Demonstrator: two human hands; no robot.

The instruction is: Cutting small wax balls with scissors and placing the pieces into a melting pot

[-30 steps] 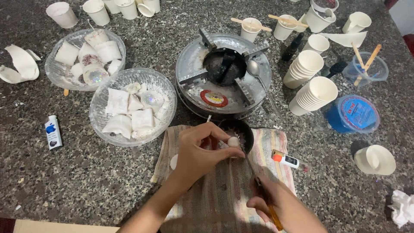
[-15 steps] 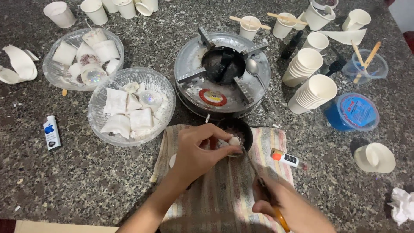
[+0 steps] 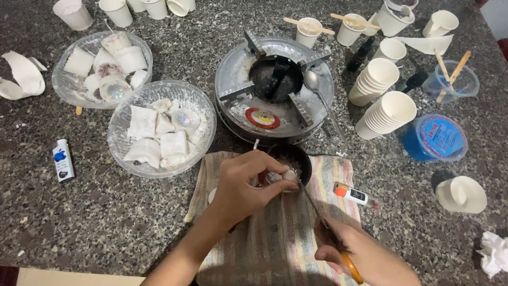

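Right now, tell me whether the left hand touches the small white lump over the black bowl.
Touching. The head view shows the left hand pinching the small white lump between its fingertips, no gap visible.

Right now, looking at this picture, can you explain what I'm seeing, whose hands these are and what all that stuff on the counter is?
The one picture comes from a camera on a person's head, looking down at a speckled stone counter. The left hand pinches a small white lump over a dark little bowl on a striped cloth. The right hand holds scissors whose tips reach the lump. Around them: a round metal burner, two clear bowls of white pieces, stacks of paper cups and a blue-lidded tub.
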